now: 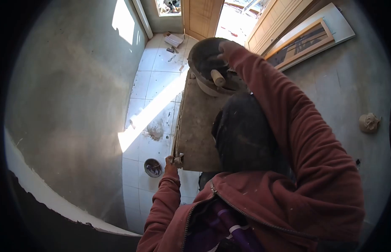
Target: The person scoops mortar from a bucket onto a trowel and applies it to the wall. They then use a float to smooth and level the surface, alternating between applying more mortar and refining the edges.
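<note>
A worn wooden board (199,134) lies in front of me. My left hand (172,162) is closed at its near left corner, beside a small pale lump (178,158) I cannot make out. On the board's far end stands a dark, mortar-stained bucket (199,77), from which a tool's round wooden handle (217,78) sticks out toward me. Reaching across, my right hand (230,49) has its fingers curled at the bucket's right rim; part of the grip is hidden. My dark-clothed leg (248,134) covers the board's right side.
A small bucket (153,167) with things in it sits on the white tiled floor (157,84) at left. Debris lies by the plastered wall (77,92). Beyond are a wooden door (202,17) and leaning panels (309,38). A tan lump (369,123) is at right.
</note>
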`<state>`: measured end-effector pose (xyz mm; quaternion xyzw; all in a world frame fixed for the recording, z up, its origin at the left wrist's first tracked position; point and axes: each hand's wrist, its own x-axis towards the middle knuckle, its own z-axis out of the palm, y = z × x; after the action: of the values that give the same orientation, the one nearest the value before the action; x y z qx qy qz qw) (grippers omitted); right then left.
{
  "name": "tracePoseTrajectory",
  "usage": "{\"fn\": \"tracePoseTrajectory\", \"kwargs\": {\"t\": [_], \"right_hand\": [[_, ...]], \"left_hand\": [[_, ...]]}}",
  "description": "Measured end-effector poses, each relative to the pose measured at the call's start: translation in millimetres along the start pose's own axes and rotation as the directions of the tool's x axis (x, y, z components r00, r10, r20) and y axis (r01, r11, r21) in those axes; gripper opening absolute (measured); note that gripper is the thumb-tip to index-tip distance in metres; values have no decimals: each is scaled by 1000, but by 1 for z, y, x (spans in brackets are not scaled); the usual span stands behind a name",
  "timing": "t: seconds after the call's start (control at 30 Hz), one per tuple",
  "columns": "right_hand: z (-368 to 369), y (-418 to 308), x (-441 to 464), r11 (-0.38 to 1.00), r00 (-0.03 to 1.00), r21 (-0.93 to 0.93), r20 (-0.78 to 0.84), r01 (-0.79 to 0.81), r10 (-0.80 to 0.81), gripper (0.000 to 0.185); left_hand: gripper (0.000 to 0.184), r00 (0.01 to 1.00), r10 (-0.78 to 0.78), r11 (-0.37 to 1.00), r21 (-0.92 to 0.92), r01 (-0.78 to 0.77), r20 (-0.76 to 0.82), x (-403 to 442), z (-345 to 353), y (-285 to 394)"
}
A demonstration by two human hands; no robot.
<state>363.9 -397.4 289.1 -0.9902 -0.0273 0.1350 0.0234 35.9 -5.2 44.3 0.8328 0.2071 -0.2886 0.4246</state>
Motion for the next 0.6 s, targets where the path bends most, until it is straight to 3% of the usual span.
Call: {"fn": "tracePoseTrajectory", "kwargs": {"t": [0.07,0.13,0.33,0.4,0.47,0.5,0.53,0.57,0.6], "right_hand": [[21,-2,0,993,993,-33,-13,-114,113,45],[39,-2,2,987,986,-6,-38,-160,160,46],[47,14,18,997,997,-9,-4,-79,79,48],[20,15,11,984,979,129,-145,-127,145,39],[-1,44,5,955,987,291,-133,-49,91,34],[6,69,6,885,994,465,-104,37,13,36],[17,92,9,776,993,620,-92,111,-68,37],[32,106,2,224,988,964,152,-143,-23,37],[43,109,-14,-414,922,824,362,-387,-141,37]], "left_hand": [[39,1000,8,1000,-8,-8,0,-2,1,-4],[43,966,254,965,-50,-257,-57,-10,2,-14],[48,984,106,994,52,-100,-144,-47,0,-61],[48,984,61,996,72,-49,-170,-60,-10,-63],[46,984,-52,986,-162,24,-171,-83,-24,-45],[46,983,-52,985,-169,22,-174,-92,-30,-29],[44,978,-71,953,-302,9,-194,-99,-36,-9],[43,973,-91,902,-431,-9,-212,-100,-40,7],[43,973,-86,898,-440,-17,-214,-96,-44,17]]}}
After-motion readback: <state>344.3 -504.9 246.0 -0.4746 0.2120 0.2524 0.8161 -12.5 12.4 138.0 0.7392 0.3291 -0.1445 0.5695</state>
